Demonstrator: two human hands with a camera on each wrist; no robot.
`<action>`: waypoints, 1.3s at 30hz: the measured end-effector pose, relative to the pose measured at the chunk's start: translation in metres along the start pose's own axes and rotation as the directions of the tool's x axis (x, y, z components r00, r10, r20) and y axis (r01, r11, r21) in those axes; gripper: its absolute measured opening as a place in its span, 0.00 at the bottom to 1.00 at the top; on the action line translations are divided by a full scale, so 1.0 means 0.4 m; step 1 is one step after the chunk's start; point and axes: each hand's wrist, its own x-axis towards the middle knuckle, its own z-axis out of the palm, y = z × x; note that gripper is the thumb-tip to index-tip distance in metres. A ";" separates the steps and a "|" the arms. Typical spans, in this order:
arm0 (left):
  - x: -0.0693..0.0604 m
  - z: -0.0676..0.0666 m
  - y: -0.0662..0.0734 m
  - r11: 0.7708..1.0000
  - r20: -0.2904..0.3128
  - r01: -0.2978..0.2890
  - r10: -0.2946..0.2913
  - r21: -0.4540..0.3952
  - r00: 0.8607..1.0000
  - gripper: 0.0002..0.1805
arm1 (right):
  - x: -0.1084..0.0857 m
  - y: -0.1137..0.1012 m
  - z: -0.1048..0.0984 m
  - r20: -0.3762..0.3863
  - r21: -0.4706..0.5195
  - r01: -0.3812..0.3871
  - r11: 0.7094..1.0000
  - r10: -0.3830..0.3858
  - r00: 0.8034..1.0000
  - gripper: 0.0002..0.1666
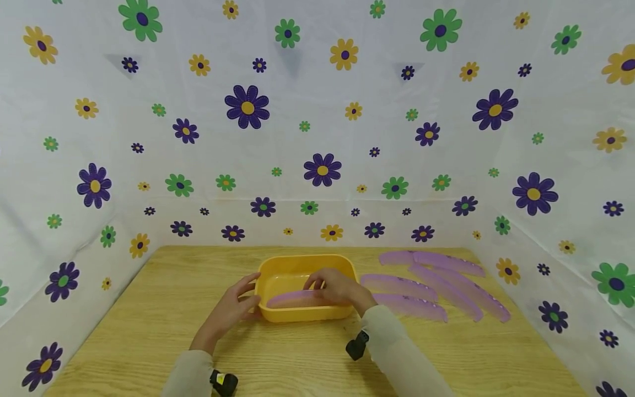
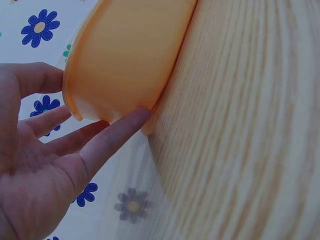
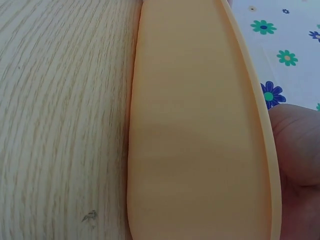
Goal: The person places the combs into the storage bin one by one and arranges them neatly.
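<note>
A yellow plastic tub point(image 1: 307, 314) stands on the wooden table. Inside it, toward its near wall, lies a translucent purple comb point(image 1: 292, 299). My right hand point(image 1: 334, 285) reaches over the near rim, its curled fingers gripping the comb's upper edge; some fingertips are hidden. In the right wrist view, the tub's outer wall point(image 3: 200, 120) covers most of that hand point(image 3: 300, 155). My left hand point(image 1: 233, 306) touches the tub's left end with fairly straight, spread fingers. The left wrist view has those fingers point(image 2: 117, 132) against the rim and side wall.
Several more purple combs point(image 1: 399, 285) lie on the table to the right of the tub, some overlapping. The wooden tabletop point(image 1: 292, 358) meets flower-patterned white sheets point(image 1: 317, 138) at the back and both sides.
</note>
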 end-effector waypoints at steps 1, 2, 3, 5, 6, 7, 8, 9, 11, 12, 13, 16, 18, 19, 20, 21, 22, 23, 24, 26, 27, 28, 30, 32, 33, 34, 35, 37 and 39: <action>0.000 0.000 0.000 1.000 -0.001 0.001 -0.001 0.000 1.000 0.36 | 0.000 0.001 0.000 0.000 -0.007 0.005 1.000 -0.005 1.000 0.15; 0.000 0.000 0.000 1.000 -0.002 0.002 -0.002 0.000 1.000 0.36 | 0.000 0.001 0.000 0.000 -0.011 0.004 1.000 -0.004 1.000 0.15; 0.001 0.001 0.000 1.000 -0.003 0.003 -0.003 -0.001 1.000 0.35 | 0.000 0.001 0.001 0.001 -0.016 0.005 1.000 -0.004 1.000 0.15; 0.001 0.001 -0.001 1.000 -0.004 0.004 -0.004 0.004 1.000 0.36 | -0.001 0.002 0.001 0.003 -0.020 -0.001 1.000 0.001 1.000 0.15; 0.001 0.001 -0.001 1.000 -0.005 0.005 -0.005 0.004 1.000 0.36 | -0.001 0.001 0.001 0.006 -0.017 -0.005 1.000 0.005 1.000 0.15; 0.001 0.001 -0.001 1.000 -0.006 0.005 -0.005 0.003 1.000 0.36 | -0.002 0.001 0.001 0.009 -0.014 -0.009 1.000 0.009 1.000 0.15; 0.000 0.001 -0.001 1.000 -0.007 0.005 -0.005 0.003 1.000 0.36 | -0.002 0.000 0.000 0.014 -0.007 -0.018 1.000 0.018 1.000 0.16; 0.001 0.001 -0.001 1.000 -0.007 0.005 -0.005 0.003 1.000 0.36 | -0.001 0.000 0.000 0.019 0.001 -0.024 1.000 0.024 1.000 0.16; 0.000 0.001 -0.001 1.000 -0.009 0.004 -0.004 -0.002 1.000 0.36 | 0.000 -0.001 0.000 0.029 0.017 -0.034 0.999 0.034 0.999 0.16; 0.000 0.001 -0.001 1.000 -0.010 0.004 -0.004 -0.004 1.000 0.35 | 0.000 -0.002 0.000 0.034 0.022 -0.039 0.999 0.038 0.999 0.16; 0.000 0.001 0.000 1.000 -0.011 0.004 -0.004 -0.005 1.000 0.35 | 0.000 -0.002 0.000 0.037 0.023 -0.040 0.999 0.039 0.999 0.16; -0.001 0.001 0.001 1.000 -0.014 0.006 -0.006 0.001 1.000 0.35 | 0.000 -0.001 0.001 0.042 0.023 -0.036 0.999 0.035 0.998 0.16; -0.002 0.001 0.001 1.000 -0.016 0.007 -0.007 0.009 1.000 0.35 | -0.001 0.000 0.002 0.045 0.022 -0.040 0.999 0.039 0.998 0.16; -0.002 0.002 0.002 1.000 -0.016 0.007 -0.007 0.011 1.000 0.35 | -0.002 0.000 0.002 0.047 0.023 -0.040 0.999 0.039 0.998 0.16; -0.002 0.002 0.002 1.000 -0.015 0.007 -0.007 0.013 1.000 0.35 | -0.002 0.001 0.002 0.049 0.026 -0.039 0.999 0.038 0.998 0.16; -0.002 0.002 0.002 1.000 -0.015 0.006 -0.006 0.012 1.000 0.35 | -0.002 0.001 0.002 0.051 0.032 -0.041 0.999 0.039 0.998 0.16; -0.001 0.002 0.002 1.000 -0.014 0.005 -0.005 0.010 1.000 0.35 | -0.002 0.001 0.002 0.054 0.035 -0.042 0.998 0.040 0.998 0.16; -0.001 0.002 0.001 1.000 -0.012 0.004 -0.004 0.009 1.000 0.35 | -0.002 0.000 0.002 0.056 0.041 -0.041 0.998 0.038 0.998 0.16; -0.001 0.002 0.001 1.000 -0.011 0.004 -0.003 0.007 1.000 0.35 | -0.004 0.000 0.001 0.057 0.050 -0.042 0.998 0.039 0.998 0.17; -0.001 0.001 0.000 1.000 -0.008 0.002 -0.002 0.005 1.000 0.35 | -0.004 -0.001 0.000 0.055 0.060 -0.031 0.998 0.028 0.998 0.17; -0.001 0.001 -0.001 1.000 -0.006 0.002 -0.002 0.005 1.000 0.35 | -0.006 -0.002 -0.002 0.054 0.066 -0.027 0.997 0.024 0.998 0.17; -0.001 0.001 -0.001 1.000 -0.005 0.002 -0.002 0.005 1.000 0.35 | -0.007 -0.003 -0.004 0.052 0.068 -0.020 0.997 0.017 0.999 0.17; -0.001 0.000 -0.001 1.000 -0.007 0.002 -0.002 0.004 1.000 0.35 | -0.011 -0.006 -0.009 0.049 0.074 -0.005 0.997 0.001 0.999 0.18; -0.001 -0.001 -0.001 1.000 -0.008 0.002 -0.002 0.004 1.000 0.35 | -0.017 -0.010 -0.017 0.047 0.069 0.010 0.998 -0.014 0.999 0.19; -0.001 -0.001 -0.001 1.000 -0.009 0.001 -0.001 0.003 1.000 0.35 | -0.021 -0.013 -0.021 0.045 0.065 0.016 0.998 -0.019 0.999 0.19; -0.001 -0.001 -0.001 1.000 -0.010 0.000 0.000 0.003 1.000 0.35 | -0.024 -0.014 -0.026 0.042 0.055 0.023 0.998 -0.025 0.999 0.20; -0.002 -0.001 -0.001 1.000 -0.010 0.000 0.001 0.004 1.000 0.35 | -0.028 -0.016 -0.032 0.038 0.048 0.031 0.998 -0.033 0.999 0.20; -0.001 -0.001 -0.001 1.000 -0.008 -0.004 0.004 0.006 1.000 0.35 | -0.038 -0.018 -0.045 0.024 0.031 0.051 0.998 -0.052 0.998 0.20; 0.000 -0.001 -0.001 1.000 -0.009 -0.006 0.006 0.004 1.000 0.35 | -0.045 -0.017 -0.059 0.005 0.007 0.091 0.996 -0.092 0.996 0.19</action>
